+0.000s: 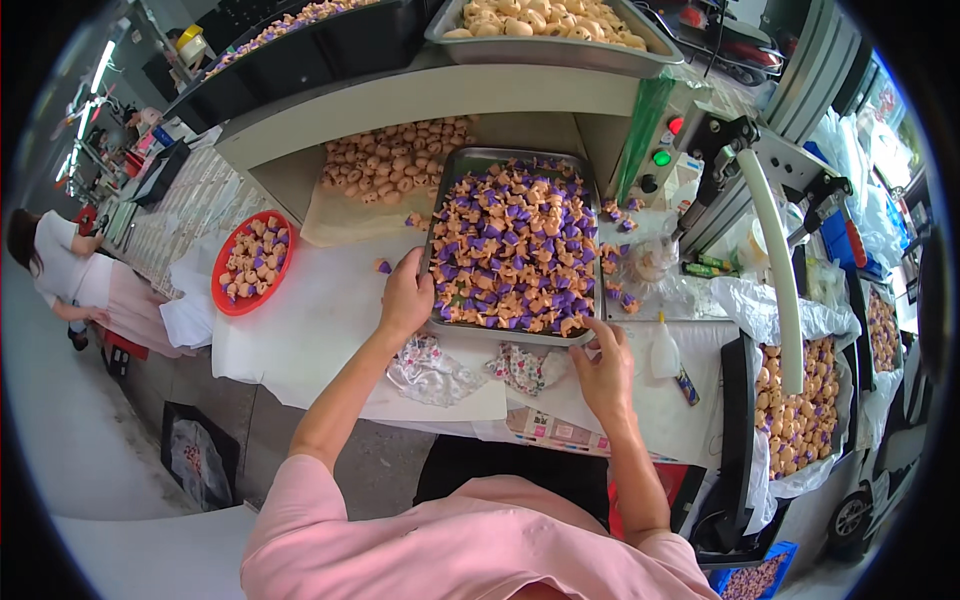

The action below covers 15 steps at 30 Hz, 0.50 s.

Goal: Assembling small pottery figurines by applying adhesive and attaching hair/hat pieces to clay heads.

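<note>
A metal tray (596, 270) on the worktable is heaped with small orange-and-purple figure parts (512, 240). Gripping the tray's left side near its front corner is my left hand (407, 298), its thumb along the rim. My right hand (606, 372) has its thumb and forefinger around the front right corner of the same tray. Two crumpled floral cloths (428, 368) lie just in front of the tray, between my forearms. A few loose pieces (383, 266) rest on the table beside the tray.
A red bowl (219, 270) of parts stands left. Round tan parts (385, 160) lie under the shelf (430, 95), which bears another metal tray (560, 58). To the right are a press (715, 180), a white bottle (664, 350) and a lined crate (740, 400). Another person (90, 270) stands far left.
</note>
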Motion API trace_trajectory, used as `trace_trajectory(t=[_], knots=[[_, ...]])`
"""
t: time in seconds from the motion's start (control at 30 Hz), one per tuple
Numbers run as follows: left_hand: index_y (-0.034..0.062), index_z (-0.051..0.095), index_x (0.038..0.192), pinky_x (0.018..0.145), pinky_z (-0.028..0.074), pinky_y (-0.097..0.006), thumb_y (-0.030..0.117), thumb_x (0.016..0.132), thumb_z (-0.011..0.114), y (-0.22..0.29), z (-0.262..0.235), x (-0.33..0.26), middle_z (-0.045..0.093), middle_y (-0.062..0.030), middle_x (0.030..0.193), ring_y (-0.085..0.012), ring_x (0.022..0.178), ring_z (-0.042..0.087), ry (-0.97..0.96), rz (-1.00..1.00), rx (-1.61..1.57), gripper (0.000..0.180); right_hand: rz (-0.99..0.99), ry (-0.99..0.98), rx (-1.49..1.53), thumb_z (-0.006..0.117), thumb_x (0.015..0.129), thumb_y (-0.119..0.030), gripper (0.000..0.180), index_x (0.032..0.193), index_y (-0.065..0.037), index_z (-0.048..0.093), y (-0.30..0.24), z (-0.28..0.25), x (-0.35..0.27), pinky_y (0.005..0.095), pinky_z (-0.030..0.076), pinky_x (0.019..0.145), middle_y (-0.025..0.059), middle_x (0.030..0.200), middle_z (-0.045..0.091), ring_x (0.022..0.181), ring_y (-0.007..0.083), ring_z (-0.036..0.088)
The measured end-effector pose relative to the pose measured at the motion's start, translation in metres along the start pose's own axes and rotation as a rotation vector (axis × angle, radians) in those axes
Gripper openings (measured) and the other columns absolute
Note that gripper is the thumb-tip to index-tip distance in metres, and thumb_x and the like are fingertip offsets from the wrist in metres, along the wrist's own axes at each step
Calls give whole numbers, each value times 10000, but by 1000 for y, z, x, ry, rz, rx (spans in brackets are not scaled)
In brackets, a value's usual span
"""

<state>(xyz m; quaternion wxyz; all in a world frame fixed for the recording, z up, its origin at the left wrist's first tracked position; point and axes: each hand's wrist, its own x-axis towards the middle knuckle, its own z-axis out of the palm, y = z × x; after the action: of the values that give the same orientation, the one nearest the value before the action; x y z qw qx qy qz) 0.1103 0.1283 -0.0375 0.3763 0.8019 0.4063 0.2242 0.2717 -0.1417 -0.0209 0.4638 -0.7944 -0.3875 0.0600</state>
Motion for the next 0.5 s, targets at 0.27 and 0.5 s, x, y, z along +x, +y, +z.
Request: trace_trajectory(t=[0.27, 0.5], knots=[[-45, 541, 1212, 841, 478, -363, 4, 829, 493, -7, 8, 49, 597, -258, 1122, -386, 992, 600, 275, 146, -55, 389, 144, 99, 186, 705, 775, -14, 389, 1150, -62, 617, 0, 34, 28, 241, 440, 601, 21, 870, 509, 660, 88, 466], [42, 633, 949, 646, 499, -375, 104, 809, 576, -9, -28, 83, 669, -155, 870, -278, 758, 656, -119, 106, 97, 164, 523, 118, 742, 640, 828, -26, 506, 1275, -9, 404, 13, 31, 37, 220, 383, 439, 5, 806, 490, 592, 74, 475]])
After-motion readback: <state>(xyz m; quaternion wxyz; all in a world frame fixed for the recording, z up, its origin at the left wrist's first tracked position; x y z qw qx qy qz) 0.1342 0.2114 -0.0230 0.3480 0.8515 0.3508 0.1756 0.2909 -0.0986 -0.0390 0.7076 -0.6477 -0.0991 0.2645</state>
